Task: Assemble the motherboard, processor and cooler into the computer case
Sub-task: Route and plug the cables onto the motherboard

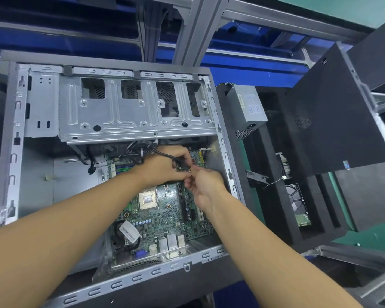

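The fingers (183, 157) of the left hand (162, 166) are pinching a black cable (162, 154) near its end, and the fingers (191, 177) of the right hand (206, 187) are closing narrowly on the small connector (190, 167) at its tip, just above the motherboard (165, 218). The board is lying inside the computer case (11, 130), with the processor (147, 198) sitting bare in its socket under the wrists. What looks like the cooler (283, 163) is waiting in the foam tray (265, 174) beside the case. Pressing the connector down misaligned is likely risking bent header pins, and a slipping wrist could be brushing the uncovered processor.
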{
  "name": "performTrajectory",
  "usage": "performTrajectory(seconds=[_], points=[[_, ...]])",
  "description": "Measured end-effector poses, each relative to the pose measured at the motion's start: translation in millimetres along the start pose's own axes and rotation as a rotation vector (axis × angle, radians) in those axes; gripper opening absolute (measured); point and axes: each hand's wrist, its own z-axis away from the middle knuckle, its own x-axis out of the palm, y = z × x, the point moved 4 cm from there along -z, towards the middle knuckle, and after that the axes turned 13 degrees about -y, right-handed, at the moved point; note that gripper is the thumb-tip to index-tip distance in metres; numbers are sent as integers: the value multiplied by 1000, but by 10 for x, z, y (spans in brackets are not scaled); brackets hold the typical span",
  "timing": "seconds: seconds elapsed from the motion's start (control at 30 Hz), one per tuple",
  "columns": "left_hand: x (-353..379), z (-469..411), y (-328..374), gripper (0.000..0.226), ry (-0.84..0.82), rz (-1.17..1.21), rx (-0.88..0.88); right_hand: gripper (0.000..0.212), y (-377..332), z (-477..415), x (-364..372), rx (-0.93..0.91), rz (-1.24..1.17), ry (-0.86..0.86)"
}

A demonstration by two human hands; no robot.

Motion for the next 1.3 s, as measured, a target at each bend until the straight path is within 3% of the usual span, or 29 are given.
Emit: performTrajectory(seconds=[0.2, 0.33, 0.43, 0.53, 0.63, 0.77, 0.9, 1.07, 1.17, 1.3], points=[[2, 10, -23, 21, 101, 5, -70, 14, -20, 19, 3, -14, -13, 3], [-25, -51, -106, 10, 184, 115, -393, 22, -22, 90, 55, -45, 88, -104], [21, -202, -139, 28, 198, 227, -527, 23, -16, 161, 122, -112, 198, -170], [84, -293, -175, 35, 103, 216, -681, 21, 11, 215, 170, -144, 329, -227], [107, -405, -123, 10, 90, 160, -528, 21, 84, 249, 215, -147, 476, -304], [96, -478, -72, 28, 67, 62, -444, 23, 156, 316, 271, -163, 645, -372], [58, -381, -28, 18, 77, 32, -360, 25, 205, 513, 281, -181, 848, -472], [65, -155, 230, 14, 55, -85, -119, 19, 248, 779, 279, -168, 1382, -716], [256, -44, 363, 14, -69, -203, -39, 23, 293, 815, 301, -107, 1678, -754], [550, 20, 446, 15, -168, -35, -69, 24, 300, 953, 427, -160, 1779, -832]])
